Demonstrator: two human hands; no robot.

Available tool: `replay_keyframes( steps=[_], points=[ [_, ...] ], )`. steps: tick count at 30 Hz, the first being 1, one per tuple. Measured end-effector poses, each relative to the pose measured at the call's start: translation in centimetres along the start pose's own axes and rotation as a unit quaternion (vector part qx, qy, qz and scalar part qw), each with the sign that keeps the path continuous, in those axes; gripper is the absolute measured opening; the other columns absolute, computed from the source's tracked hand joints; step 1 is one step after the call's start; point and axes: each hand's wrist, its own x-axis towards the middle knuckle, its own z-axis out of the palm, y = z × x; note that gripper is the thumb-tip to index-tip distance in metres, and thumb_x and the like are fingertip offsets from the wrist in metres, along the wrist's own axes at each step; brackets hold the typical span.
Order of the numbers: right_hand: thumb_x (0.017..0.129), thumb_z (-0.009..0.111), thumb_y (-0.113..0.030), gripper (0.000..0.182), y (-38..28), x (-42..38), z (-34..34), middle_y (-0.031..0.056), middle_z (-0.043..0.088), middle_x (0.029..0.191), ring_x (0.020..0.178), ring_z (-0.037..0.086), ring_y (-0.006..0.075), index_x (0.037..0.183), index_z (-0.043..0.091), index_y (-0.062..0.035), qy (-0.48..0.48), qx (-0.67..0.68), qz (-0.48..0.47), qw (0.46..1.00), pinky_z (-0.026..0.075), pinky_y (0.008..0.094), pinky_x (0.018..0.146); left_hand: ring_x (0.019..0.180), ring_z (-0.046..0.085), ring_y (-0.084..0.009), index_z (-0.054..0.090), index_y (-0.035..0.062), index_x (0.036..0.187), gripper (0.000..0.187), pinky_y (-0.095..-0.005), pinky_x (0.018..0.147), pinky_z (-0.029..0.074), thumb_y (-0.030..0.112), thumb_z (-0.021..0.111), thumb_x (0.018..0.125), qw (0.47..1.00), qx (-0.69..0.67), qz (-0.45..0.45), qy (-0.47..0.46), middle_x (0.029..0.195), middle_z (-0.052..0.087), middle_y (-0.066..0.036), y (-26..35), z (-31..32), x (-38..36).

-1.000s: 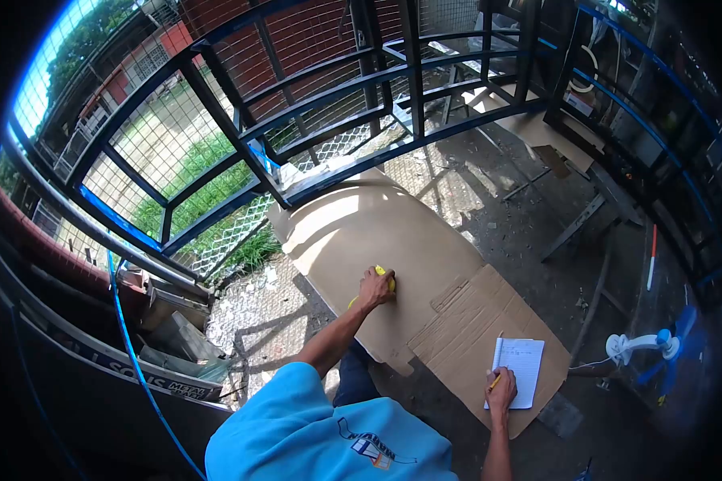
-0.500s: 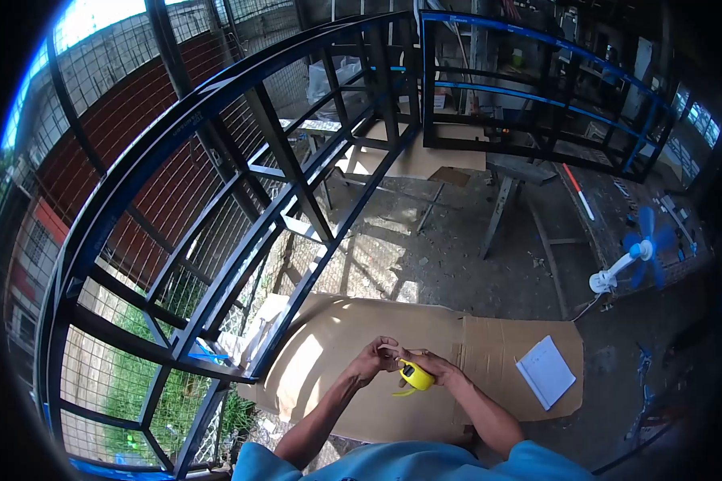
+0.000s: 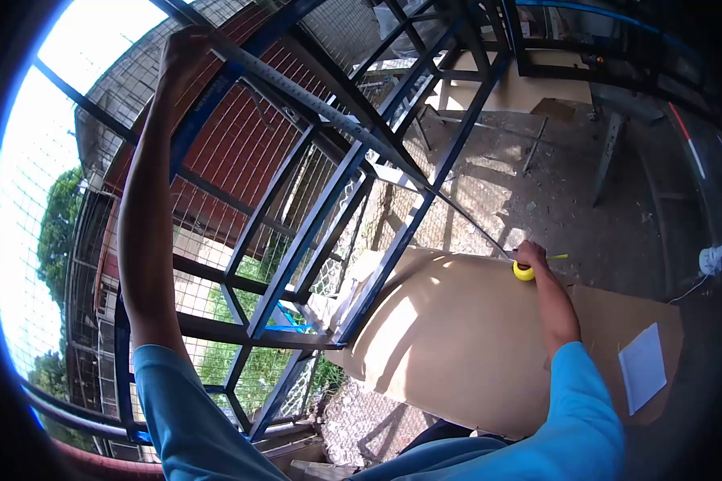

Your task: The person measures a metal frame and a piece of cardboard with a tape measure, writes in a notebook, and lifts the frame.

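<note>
A yellow tape measure is gripped in my right hand, above the far edge of the brown cardboard. Its blade is pulled out long and runs diagonally up to the left, across the dark metal frame. My left hand is raised at the upper left, at the frame's top bar, with its fingers closed on the far end of the blade. A yellow strap sticks out to the right of the tape case.
White paper lies on the cardboard at the right. A second dark frame with blue edging stands at the back right. A red and white rod and a white fan base are farther right. Wire mesh is behind the frame.
My hands have moved far apart, the left up to the frame's top and the right forward and rightward with the case. The blade is now extended between them, and the view has shifted left.
</note>
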Motion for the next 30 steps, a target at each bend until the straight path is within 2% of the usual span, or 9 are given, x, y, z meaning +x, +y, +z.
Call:
replay_keyframes(
  steps=[2,4,5,6,14,16,22,27,30],
  points=[
    [0.078,0.055,-0.034,0.039,-1.9,2.5,3.1,0.0145,0.061,0.111,0.105,0.058,0.0286,0.108,0.062,-0.0099,0.001,-0.011,0.014,1.0,0.047,0.0392,0.085,0.075,0.061,-0.0122,0.066,0.0059,0.1,0.028,-0.0263,0.067,0.048,0.025,0.063,0.081,0.992,-0.055,-0.018,-0.11,0.086,0.066,-0.004,0.1,1.6,0.6],
    [0.08,0.048,-0.028,0.037,-4.7,5.0,5.7,0.0132,0.06,0.113,0.106,0.058,0.0287,0.109,0.062,-0.0082,-0.018,0.108,0.029,0.994,0.047,0.0389,0.086,0.096,0.058,-0.0173,0.062,0.0039,0.107,0.033,-0.0322,0.084,0.044,0.029,0.053,0.088,0.989,-0.035,-0.021,-0.14,0.101,0.063,-0.007,1.4,2.5,0.0],
    [0.077,0.053,-0.034,0.042,-6.3,7.1,7.8,0.0166,0.061,0.109,0.102,0.059,0.0315,0.105,0.063,-0.0052,-0.002,0.126,0.011,0.992,0.048,0.0415,0.084,0.1,0.057,-0.0196,0.061,0.0034,0.107,0.029,-0.0359,0.089,0.041,0.024,0.049,0.09,0.958,-0.029,0.167,-0.232,0.107,0.061,-0.009,-1.7,1.4,2.1],
    [0.076,0.052,-0.033,0.041,-8.3,7.8,8.3,0.0166,0.061,0.109,0.101,0.06,0.0315,0.105,0.063,-0.0047,-0.026,0.114,-0.012,0.993,0.048,0.0416,0.084,0.1,0.057,-0.0212,0.06,0.0016,0.109,0.026,-0.0373,0.088,0.044,0.017,0.048,0.091,0.912,0.1,0.337,-0.211,0.112,0.059,-0.012,0.0,1.8,0.5],
    [0.078,0.054,-0.027,0.038,-17.5,15.8,12.5,0.0152,0.062,0.11,0.101,0.06,0.0316,0.109,0.061,-0.0056,-0.073,0.143,-0.125,0.979,0.049,0.0424,0.083,0.099,0.058,-0.0212,0.06,0.0005,0.108,0.025,-0.0362,0.087,0.046,0.016,0.049,0.09,0.904,0.08,0.307,-0.285,0.111,0.059,-0.012,-0.3,12.6,-8.2],
    [0.077,0.054,-0.027,0.039,-18.6,17.0,14.2,0.0162,0.062,0.109,0.102,0.06,0.0308,0.108,0.061,-0.0051,-0.03,0.188,-0.122,0.974,0.048,0.0424,0.084,0.099,0.058,-0.0212,0.06,0.0002,0.107,0.025,-0.0359,0.086,0.046,0.015,0.049,0.09,0.905,0.08,0.295,-0.296,0.111,0.059,-0.013,-0.8,14.4,-9.8],
    [0.078,0.055,-0.042,0.043,-18.0,19.9,16.6,0.0165,0.063,0.104,0.099,0.06,0.0319,0.103,0.064,-0.0074,-0.047,0.256,-0.203,0.944,0.048,0.0437,0.083,0.098,0.058,-0.0212,0.059,-0.0008,0.106,0.024,-0.035,0.085,0.048,0.014,0.05,0.09,0.917,0.095,0.238,-0.305,0.111,0.059,-0.013,-1.9,14.3,-13.4],
    [0.078,0.059,-0.04,0.04,-17.3,17.8,14.6,0.0133,0.065,0.102,0.097,0.062,0.0308,0.104,0.065,-0.0094,-0.048,0.23,-0.167,0.958,0.05,0.0477,0.078,0.097,0.058,-0.0212,0.059,-0.0015,0.106,0.023,-0.0342,0.083,0.049,0.013,0.051,0.089,0.938,0.086,0.213,-0.259,0.111,0.059,-0.014,-0.4,12.0,-15.2],
    [0.074,0.061,-0.037,0.041,-17.2,15.7,12.6,0.0138,0.065,0.1,0.092,0.064,0.0287,0.1,0.065,-0.0068,-0.037,0.2,-0.136,0.97,0.051,0.0431,0.076,0.097,0.059,-0.0213,0.059,-0.002,0.105,0.023,-0.0337,0.083,0.049,0.012,0.052,0.089,0.952,0.06,0.203,-0.222,0.111,0.059,-0.014,0.8,10.9,-16.2]
  ],
)
